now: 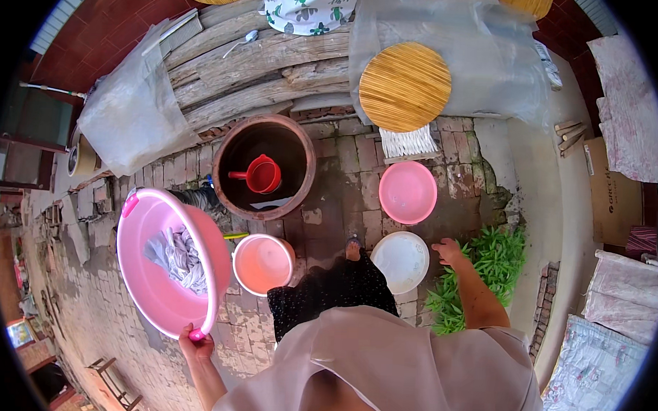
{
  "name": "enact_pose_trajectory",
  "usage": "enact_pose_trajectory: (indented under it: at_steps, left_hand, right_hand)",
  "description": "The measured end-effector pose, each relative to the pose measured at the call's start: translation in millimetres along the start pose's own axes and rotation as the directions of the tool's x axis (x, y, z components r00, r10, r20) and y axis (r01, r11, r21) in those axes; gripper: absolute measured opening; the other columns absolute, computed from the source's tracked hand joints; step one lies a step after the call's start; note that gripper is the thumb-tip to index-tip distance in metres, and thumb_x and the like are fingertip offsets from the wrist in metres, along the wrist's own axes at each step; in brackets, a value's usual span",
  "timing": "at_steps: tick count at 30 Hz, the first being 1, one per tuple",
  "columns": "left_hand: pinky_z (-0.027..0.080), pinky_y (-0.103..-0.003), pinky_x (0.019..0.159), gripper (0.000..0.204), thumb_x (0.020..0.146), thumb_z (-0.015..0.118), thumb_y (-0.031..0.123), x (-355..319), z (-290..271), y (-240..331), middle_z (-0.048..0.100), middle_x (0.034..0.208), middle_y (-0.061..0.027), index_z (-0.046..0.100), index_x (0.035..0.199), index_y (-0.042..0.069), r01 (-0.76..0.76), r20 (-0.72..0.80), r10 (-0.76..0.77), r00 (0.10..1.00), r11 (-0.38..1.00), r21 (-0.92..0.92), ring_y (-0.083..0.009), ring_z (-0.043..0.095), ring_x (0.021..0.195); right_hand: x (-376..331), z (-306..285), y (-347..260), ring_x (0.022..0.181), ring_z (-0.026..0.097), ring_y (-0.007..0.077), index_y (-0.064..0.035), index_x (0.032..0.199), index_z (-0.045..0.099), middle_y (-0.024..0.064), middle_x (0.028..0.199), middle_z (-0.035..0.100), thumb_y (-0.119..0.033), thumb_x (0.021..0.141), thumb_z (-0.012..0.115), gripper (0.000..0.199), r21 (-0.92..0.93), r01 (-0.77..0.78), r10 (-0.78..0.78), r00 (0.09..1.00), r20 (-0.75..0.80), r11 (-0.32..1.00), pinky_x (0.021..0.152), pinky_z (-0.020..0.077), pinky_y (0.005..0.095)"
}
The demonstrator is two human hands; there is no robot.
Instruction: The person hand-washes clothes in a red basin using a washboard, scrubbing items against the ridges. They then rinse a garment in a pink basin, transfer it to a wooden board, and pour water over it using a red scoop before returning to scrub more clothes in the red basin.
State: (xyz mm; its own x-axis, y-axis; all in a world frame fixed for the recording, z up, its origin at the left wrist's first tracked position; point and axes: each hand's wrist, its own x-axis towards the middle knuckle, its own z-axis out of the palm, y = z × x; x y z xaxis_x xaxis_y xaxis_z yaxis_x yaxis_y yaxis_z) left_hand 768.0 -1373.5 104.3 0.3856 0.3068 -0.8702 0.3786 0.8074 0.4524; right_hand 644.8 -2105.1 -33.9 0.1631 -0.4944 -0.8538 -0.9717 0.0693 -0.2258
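The left hand [195, 342] grips the near rim of a large pink plastic wash basin [166, 261], its fingers curled tight around a small pink handle lug; the basin is tilted, raised off the ground, and holds a bundle of pale grey and white wet cloth [178, 256]. All positions below are given relative to the large round brown clay jar [266, 166], which contains a red plastic scoop [260, 174]. The basin sits to the lower left of the jar. A small salmon-pink plastic bucket [263, 263] stands directly below the jar, and a round white plastic bowl [400, 261] stands to its lower right. The right hand [447, 250] hovers beside that bowl, above a heap of green leafy stems [488, 267]; its fingers appear loosely curled and hold nothing that can be seen. Risk: a one-handed grip on a single lug may let the tilted basin swing or slip, so the cloth or any water could spill onto the brick paving [336, 206]. The uneven, damp-looking bricks may also cause a foot to slip. A flat brown cardboard carton [613, 196] with dark print stands far right of the jar. A clear plastic sheet [127, 112] lies at the jar's upper left.
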Motion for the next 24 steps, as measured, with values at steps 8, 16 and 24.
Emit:
enact_pose_trajectory:
  at_steps: [8,16,24]
  left_hand:
    - [0.053,-0.023,0.048,0.011,0.079,0.057,0.004,-31,64,-43,0.062,0.075,-0.0017,0.055,0.089,0.007,-0.082,-0.084,0.085,0.993,0.996,0.040,-0.0127,0.059,0.056]
    - [0.047,-0.022,0.045,0.012,0.077,0.057,0.001,32,127,-51,0.058,0.071,-0.0001,0.052,0.084,0.008,-0.041,-0.081,0.029,0.996,0.989,-0.141,-0.0127,0.057,0.056]
    - [0.041,-0.022,0.053,0.043,0.077,0.064,-0.005,115,161,-67,0.051,0.074,0.0010,0.047,0.116,-0.001,-0.446,0.371,0.315,0.874,0.824,0.349,-0.0073,0.046,0.061]
  right_hand:
    - [44,-9,-105,0.058,0.056,0.0123,-0.0063,0.089,0.059,0.0019,0.072,0.058,-0.027,0.084,0.067,0.023,0.107,0.233,-0.233,0.972,-0.018,0.966,0.055,0.0501,0.0278]
    - [38,-80,-220,0.056,0.056,0.0133,-0.0046,0.085,0.059,0.0041,0.069,0.058,-0.019,0.081,0.068,0.017,-0.064,0.458,-0.461,0.863,-0.205,0.886,0.052,0.0491,0.0279]
    - [105,-207,-459,0.054,0.053,0.0124,-0.0006,0.083,0.059,0.0045,0.067,0.059,-0.011,0.080,0.066,0.013,-0.112,0.815,-0.769,0.479,-0.424,0.569,0.049,0.0438,0.0274]
